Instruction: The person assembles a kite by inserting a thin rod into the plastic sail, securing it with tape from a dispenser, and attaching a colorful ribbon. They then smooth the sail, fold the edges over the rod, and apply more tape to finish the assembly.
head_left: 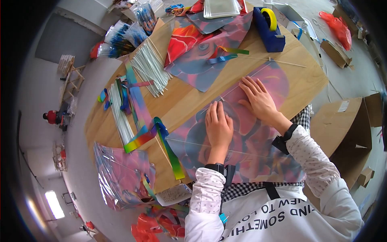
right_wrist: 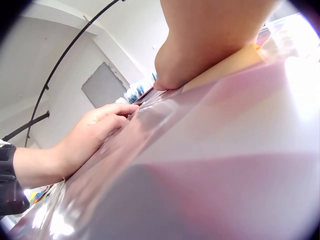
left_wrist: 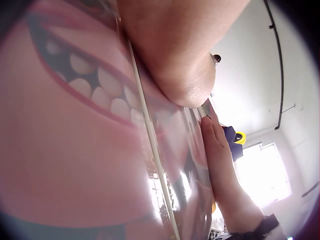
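Observation:
A large printed plastic kite sheet (head_left: 258, 161) lies on the wooden table in front of me, pink and grey-blue with a cartoon figure. A thin pale rod (left_wrist: 150, 130) runs across it, and another rod line follows its far edge. My left hand (head_left: 219, 129) rests on the sheet, fingers extended to that far edge near a small white piece (head_left: 221, 99). Farther right along the same edge, my right hand (head_left: 258, 99) presses down with its fingers spread and straight. In the right wrist view both hands lie low on the glossy film; the fingertips of the right are hidden.
Bundles of white rods (head_left: 149, 66) and rainbow ribbons (head_left: 139, 137) lie at the left of the table. More printed sheets (head_left: 205, 52) lie at the back beside a blue tape dispenser (head_left: 268, 34). A cardboard box (head_left: 338, 125) stands on the right.

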{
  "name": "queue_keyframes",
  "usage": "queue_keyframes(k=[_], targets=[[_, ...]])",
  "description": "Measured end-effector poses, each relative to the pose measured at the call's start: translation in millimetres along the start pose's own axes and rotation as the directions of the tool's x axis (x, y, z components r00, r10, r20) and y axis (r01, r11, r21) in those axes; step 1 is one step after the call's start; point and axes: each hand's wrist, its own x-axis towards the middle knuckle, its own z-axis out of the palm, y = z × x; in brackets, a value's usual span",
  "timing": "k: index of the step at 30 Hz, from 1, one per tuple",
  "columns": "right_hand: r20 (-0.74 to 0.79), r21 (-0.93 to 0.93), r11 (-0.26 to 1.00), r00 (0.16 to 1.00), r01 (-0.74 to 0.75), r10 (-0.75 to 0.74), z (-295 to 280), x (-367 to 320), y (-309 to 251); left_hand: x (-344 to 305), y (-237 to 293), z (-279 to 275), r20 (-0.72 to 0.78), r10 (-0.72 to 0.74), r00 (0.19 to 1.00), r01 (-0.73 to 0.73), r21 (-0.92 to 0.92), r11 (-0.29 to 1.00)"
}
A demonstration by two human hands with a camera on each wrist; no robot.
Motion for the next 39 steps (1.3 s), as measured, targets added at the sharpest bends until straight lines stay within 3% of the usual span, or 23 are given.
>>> queue_keyframes(k=[18, 21, 24, 27, 30, 33, 39], targets=[[0.034, -0.022, 1.000, 0.999, -0.014, 0.014, 2, 0, -1, -1, -2, 3, -0.044, 0.006, 0.999, -0.006, 0.001, 1.000], [0.030, 0.040, 0.999, 0.999, -0.037, 0.036, 2, 0, 2, 0, -4, 3, -0.039, 0.003, 0.999, -0.003, -0.003, 1.000], [-0.018, 0.104, 0.995, 1.000, -0.007, 0.009, -13, 7, -3, 0, -1, 2, -0.034, -0.005, 0.999, 0.005, -0.011, 1.000], [0.058, 0.289, 0.957, 0.998, 0.007, -0.025, -23, 26, -14, -1, -3, 3, -0.036, -0.002, 0.999, 0.002, -0.006, 1.000], [0.148, 0.350, 0.935, 0.983, 0.050, -0.108, -15, 45, -22, -1, -3, 5, -0.037, -0.002, 0.999, 0.002, -0.005, 1.000], [0.145, 0.328, 0.936, 0.972, 0.130, -0.186, 3, 54, -27, -1, -3, 4, -0.030, -0.009, 1.000, 0.008, -0.008, 1.000], [0.116, 0.316, 0.936, 0.972, 0.157, -0.203, 13, 60, -30, 0, -3, 3, -0.034, -0.022, 0.999, 0.021, -0.026, 0.999]])
